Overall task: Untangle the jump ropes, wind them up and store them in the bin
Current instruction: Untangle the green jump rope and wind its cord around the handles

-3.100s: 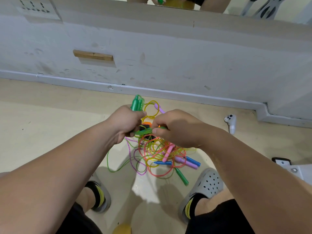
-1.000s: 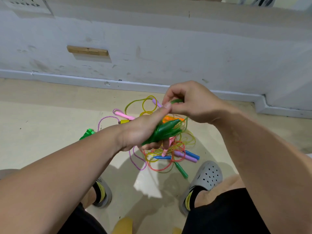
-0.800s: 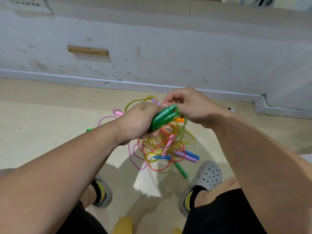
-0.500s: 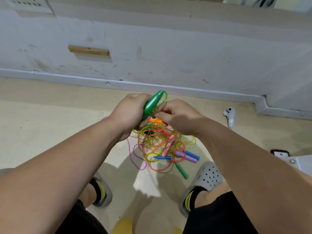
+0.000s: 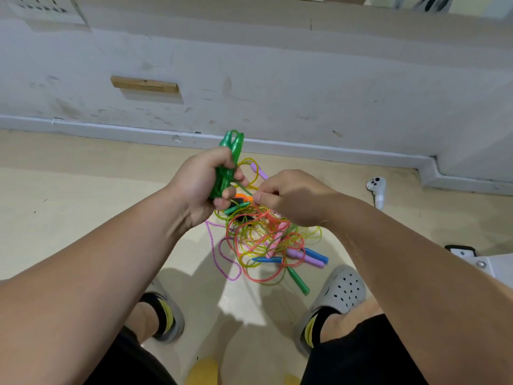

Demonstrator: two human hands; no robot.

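Above floor (image 5: 83, 204), left hand (image 5: 198, 187) fists green rope (image 5: 229, 162) (looped upright).

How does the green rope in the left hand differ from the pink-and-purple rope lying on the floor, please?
The green rope is gathered into a tight bundle gripped by the left hand; the pink-and-purple rope trails loose across the floor, untouched. The green rope looks plain and glossy, while the pink-and-purple rope looks speckled and thinner. The right hand pinches a green strand. Both run toward the tangled pile.

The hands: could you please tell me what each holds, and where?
Left hand grips the wound green rope bundle around its middle; right hand pinches its loose green strand.
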